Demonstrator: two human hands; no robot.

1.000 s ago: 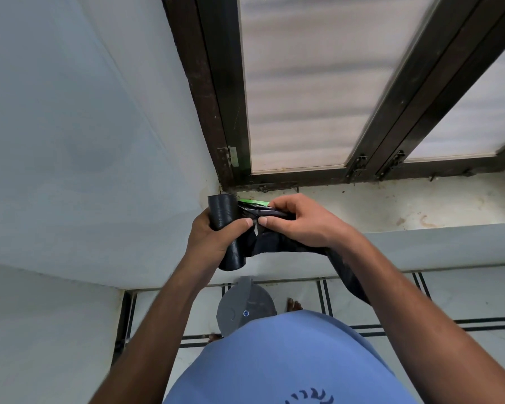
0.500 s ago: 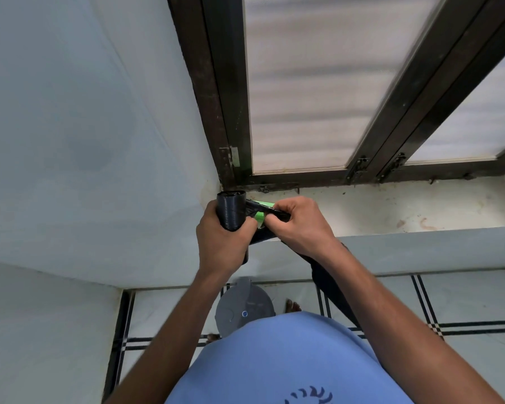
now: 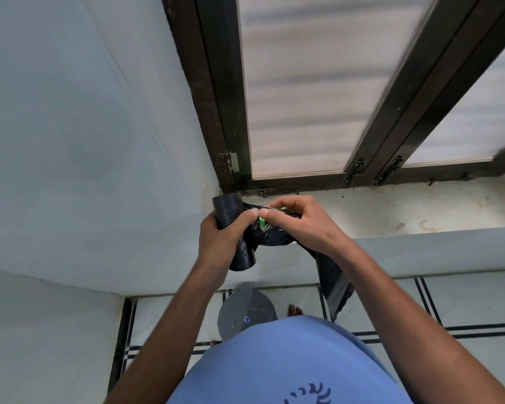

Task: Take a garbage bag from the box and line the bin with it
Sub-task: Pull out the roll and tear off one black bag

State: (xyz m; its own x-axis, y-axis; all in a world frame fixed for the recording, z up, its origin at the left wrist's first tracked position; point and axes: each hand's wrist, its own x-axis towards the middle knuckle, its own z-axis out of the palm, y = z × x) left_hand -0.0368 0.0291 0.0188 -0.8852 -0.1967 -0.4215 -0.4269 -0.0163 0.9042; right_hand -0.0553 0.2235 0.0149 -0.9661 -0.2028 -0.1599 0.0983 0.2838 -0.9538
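My left hand (image 3: 220,243) clamps the garbage-bag roll (image 3: 227,211); right hand (image 3: 296,225) pinches the loose bag (image 3: 330,275) beside my thumbs. An uneven pull risks tearing off-perforation.

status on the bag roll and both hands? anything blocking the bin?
Left hand grips the black bag roll. Right hand pinches the loose bag end. Grey bin below, lid on, unlined. Nothing in the way.

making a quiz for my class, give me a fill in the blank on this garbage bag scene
1. The left hand grips a ____ roll of garbage bags.
2. The right hand pinches the loose bag beside a ____ label.
3. The grey bin stands on the ____.

Missing words: black; green; floor
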